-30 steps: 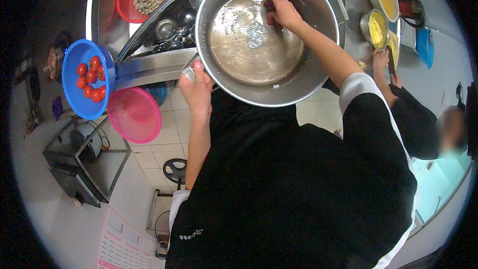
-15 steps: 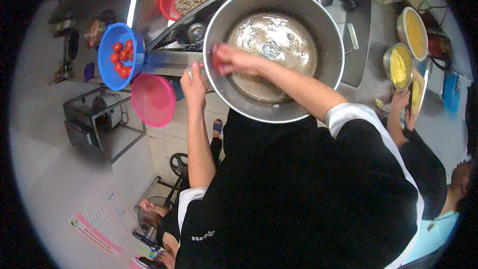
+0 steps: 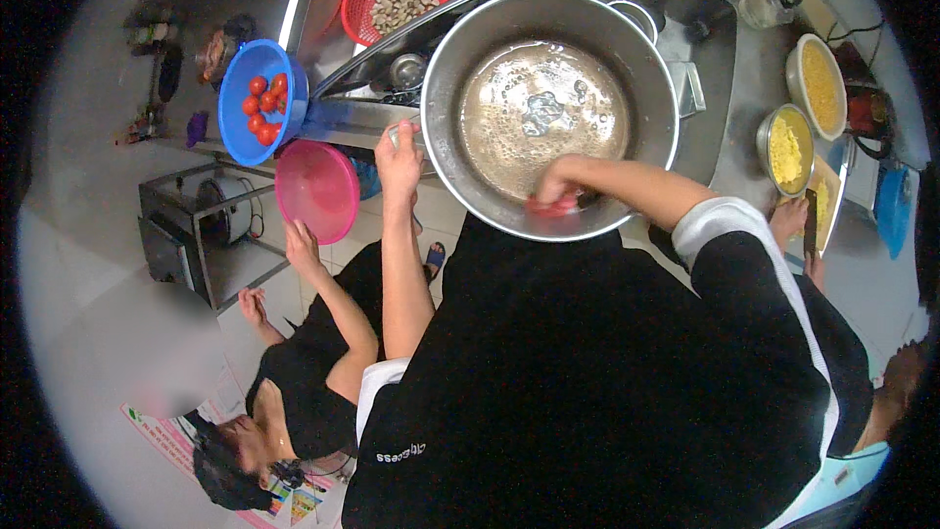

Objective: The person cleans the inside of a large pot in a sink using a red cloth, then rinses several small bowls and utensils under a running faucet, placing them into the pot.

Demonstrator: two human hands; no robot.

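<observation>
A large steel pot (image 3: pixel 446 118) stands in front of me over the sink, its mouth toward me. Soapy, foamy water (image 3: pixel 587 103) covers its bottom. My left hand (image 3: pixel 399 162) is closed round the pot's side handle (image 3: pixel 398 137) at the left rim. Inside the pot, at the near wall, my right hand (image 3: pixel 566 176) presses a red scrubbing cloth or pad (image 3: pixel 550 207) against the metal. That hand is partly blurred, and the exact kind of red thing is unclear.
Left of the pot are a blue basin (image 3: pixel 233 103) of tomatoes, a pink basin (image 3: pixel 315 201) and a red colander (image 3: pixel 357 0) of shellfish. A person (image 3: pixel 323 343) stands at the left. At right, a co-worker's hands (image 3: pixel 788 225) hold a knife (image 3: pixel 811 220) near bowls of yellow food (image 3: pixel 786 147).
My right hand with the red cloth has moved from the pot's left wall to its near wall. My left hand stays on the handle. A person has come closer at the left.
</observation>
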